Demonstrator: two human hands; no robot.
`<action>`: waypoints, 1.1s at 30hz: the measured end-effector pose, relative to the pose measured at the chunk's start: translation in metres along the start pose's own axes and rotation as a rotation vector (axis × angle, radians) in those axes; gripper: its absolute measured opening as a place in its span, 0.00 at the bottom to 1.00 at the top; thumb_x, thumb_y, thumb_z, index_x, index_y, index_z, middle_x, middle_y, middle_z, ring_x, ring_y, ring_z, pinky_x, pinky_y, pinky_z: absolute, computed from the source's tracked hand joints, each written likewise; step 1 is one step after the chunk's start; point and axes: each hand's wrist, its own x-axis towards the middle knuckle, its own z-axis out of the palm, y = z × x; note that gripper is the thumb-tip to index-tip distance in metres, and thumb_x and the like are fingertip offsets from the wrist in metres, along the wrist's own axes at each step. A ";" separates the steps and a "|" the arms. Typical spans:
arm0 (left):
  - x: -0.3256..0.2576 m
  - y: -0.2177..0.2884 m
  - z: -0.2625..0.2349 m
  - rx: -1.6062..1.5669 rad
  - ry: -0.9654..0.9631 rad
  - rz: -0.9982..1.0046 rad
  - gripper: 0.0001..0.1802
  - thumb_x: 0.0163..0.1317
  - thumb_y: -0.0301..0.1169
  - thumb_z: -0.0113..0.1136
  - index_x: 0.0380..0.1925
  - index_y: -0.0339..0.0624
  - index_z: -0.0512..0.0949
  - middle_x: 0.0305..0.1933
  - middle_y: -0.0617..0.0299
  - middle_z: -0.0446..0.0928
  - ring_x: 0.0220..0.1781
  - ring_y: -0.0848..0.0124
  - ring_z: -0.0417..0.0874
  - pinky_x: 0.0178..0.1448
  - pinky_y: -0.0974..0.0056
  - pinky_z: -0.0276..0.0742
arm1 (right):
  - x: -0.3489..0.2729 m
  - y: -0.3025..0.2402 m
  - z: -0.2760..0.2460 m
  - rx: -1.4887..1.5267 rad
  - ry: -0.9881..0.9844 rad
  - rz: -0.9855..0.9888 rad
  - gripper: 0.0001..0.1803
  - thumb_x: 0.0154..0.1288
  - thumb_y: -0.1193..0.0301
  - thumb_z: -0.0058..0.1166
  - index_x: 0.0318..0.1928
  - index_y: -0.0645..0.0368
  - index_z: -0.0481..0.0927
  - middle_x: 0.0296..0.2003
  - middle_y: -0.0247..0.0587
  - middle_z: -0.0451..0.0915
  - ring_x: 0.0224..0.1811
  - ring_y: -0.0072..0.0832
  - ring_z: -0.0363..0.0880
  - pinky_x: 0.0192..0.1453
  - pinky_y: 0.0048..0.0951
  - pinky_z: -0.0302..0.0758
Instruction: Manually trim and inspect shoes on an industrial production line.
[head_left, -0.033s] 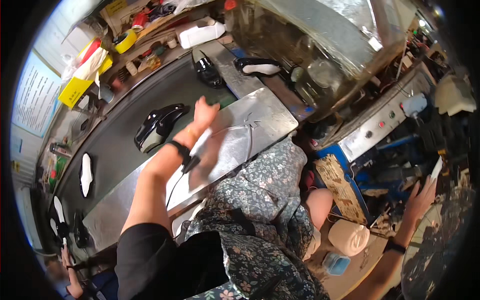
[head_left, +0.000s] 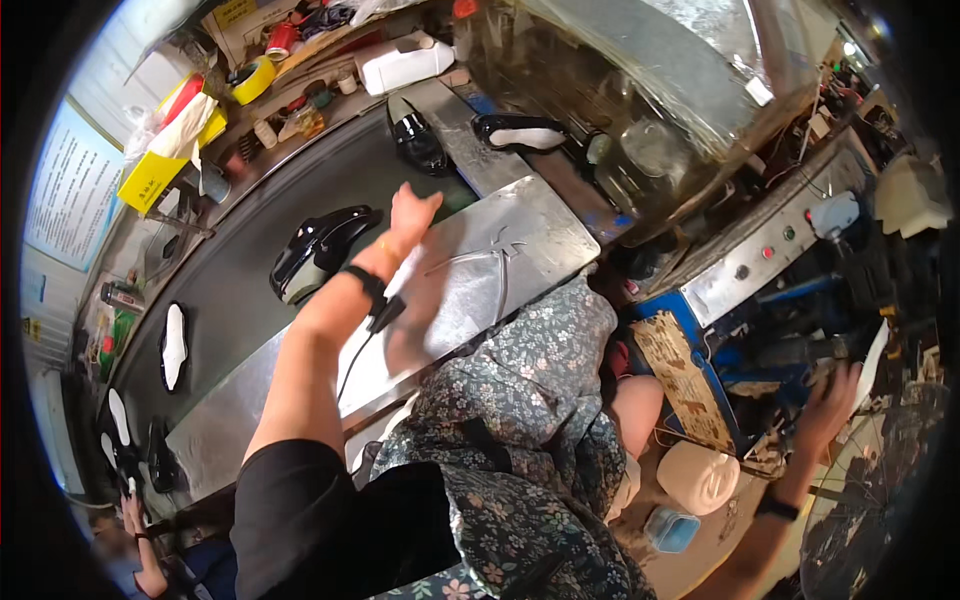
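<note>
My left hand [head_left: 412, 212] reaches over the dark belt [head_left: 235, 265], fingers partly apart and nothing in them. It is just above the edge of the metal tabletop [head_left: 520, 225]. Left of it lies a shiny black shoe [head_left: 322, 252] on its side; beyond it another black shoe [head_left: 416, 140] rests near the belt's end. At the far right my right hand [head_left: 828, 400] has its fingers stretched out beside a long white piece [head_left: 873, 362], shaped like a shoe sole. Whether the fingertips touch that piece is hard to see.
A black shoe with its white sole showing [head_left: 525, 133] lies beside the belt's end. More shoes [head_left: 173, 347] lie at the belt's left. A co-worker's hand [head_left: 133, 512] is lower left. A button panel [head_left: 755, 255], a plastic jug [head_left: 698, 475] and a blue container [head_left: 672, 528] are right.
My right hand has shifted slightly left, and more of the white piece beside it shows. My left hand has barely moved.
</note>
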 end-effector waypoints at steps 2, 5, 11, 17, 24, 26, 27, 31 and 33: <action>0.052 0.001 0.006 -0.252 -0.198 -0.253 0.47 0.46 0.47 0.72 0.59 0.25 0.66 0.59 0.36 0.72 0.62 0.50 0.76 0.64 0.59 0.72 | -0.050 -0.049 0.016 0.317 -0.144 -0.020 0.18 0.64 0.77 0.57 0.54 0.62 0.74 0.57 0.57 0.73 0.60 0.53 0.71 0.65 0.50 0.65; 0.075 0.031 0.032 -0.190 -0.160 -0.408 0.52 0.46 0.48 0.74 0.62 0.23 0.61 0.64 0.35 0.68 0.64 0.48 0.73 0.65 0.57 0.72 | -0.130 -0.154 -0.001 0.560 -0.508 0.477 0.20 0.62 0.76 0.58 0.55 0.65 0.75 0.58 0.58 0.73 0.62 0.50 0.71 0.68 0.43 0.64; 0.115 0.024 0.052 0.918 -0.250 0.082 0.48 0.62 0.40 0.56 0.73 0.35 0.41 0.70 0.23 0.51 0.68 0.35 0.65 0.67 0.52 0.70 | -0.214 -0.227 -0.003 0.920 -0.594 0.710 0.09 0.61 0.78 0.58 0.42 0.65 0.82 0.42 0.55 0.83 0.47 0.47 0.82 0.53 0.40 0.76; 0.108 0.051 -0.035 0.390 -0.300 0.064 0.33 0.57 0.39 0.58 0.58 0.26 0.66 0.55 0.40 0.76 0.55 0.46 0.79 0.56 0.50 0.78 | -0.183 -0.244 -0.006 1.047 -0.789 0.818 0.08 0.64 0.77 0.54 0.42 0.68 0.81 0.35 0.50 0.83 0.37 0.31 0.82 0.44 0.32 0.77; -0.098 0.007 -0.167 -1.502 -0.823 -0.243 0.25 0.60 0.26 0.56 0.57 0.25 0.69 0.61 0.42 0.72 0.63 0.44 0.73 0.67 0.42 0.72 | -0.030 -0.327 0.002 1.564 -0.512 0.364 0.17 0.66 0.79 0.53 0.55 0.66 0.76 0.48 0.47 0.81 0.46 0.25 0.80 0.58 0.28 0.72; -0.172 -0.014 -0.160 -1.658 -0.917 -0.409 0.33 0.54 0.26 0.59 0.62 0.25 0.64 0.63 0.42 0.71 0.64 0.47 0.74 0.70 0.41 0.66 | 0.042 -0.357 -0.037 2.138 -0.571 0.647 0.38 0.67 0.76 0.53 0.73 0.60 0.51 0.63 0.49 0.69 0.55 0.23 0.74 0.56 0.25 0.71; -0.203 0.026 -0.173 -1.612 -0.974 -0.382 0.41 0.51 0.24 0.61 0.66 0.29 0.58 0.64 0.43 0.69 0.64 0.47 0.73 0.71 0.42 0.65 | 0.061 -0.366 -0.042 2.064 -0.559 0.660 0.36 0.68 0.74 0.54 0.72 0.61 0.54 0.61 0.49 0.71 0.55 0.23 0.74 0.56 0.25 0.71; -0.242 0.066 -0.154 -1.001 -1.043 0.033 0.55 0.51 0.35 0.73 0.72 0.34 0.48 0.72 0.41 0.57 0.76 0.53 0.57 0.76 0.56 0.53 | 0.056 -0.385 -0.043 1.679 -0.231 0.583 0.30 0.66 0.66 0.60 0.64 0.61 0.65 0.53 0.48 0.77 0.52 0.27 0.74 0.55 0.30 0.72; -0.234 0.087 -0.126 -0.643 -0.843 0.481 0.59 0.48 0.42 0.76 0.72 0.33 0.47 0.72 0.38 0.55 0.75 0.52 0.57 0.75 0.56 0.56 | 0.029 -0.397 -0.049 1.502 -0.420 0.480 0.18 0.66 0.65 0.59 0.53 0.59 0.74 0.42 0.50 0.83 0.44 0.39 0.83 0.47 0.36 0.78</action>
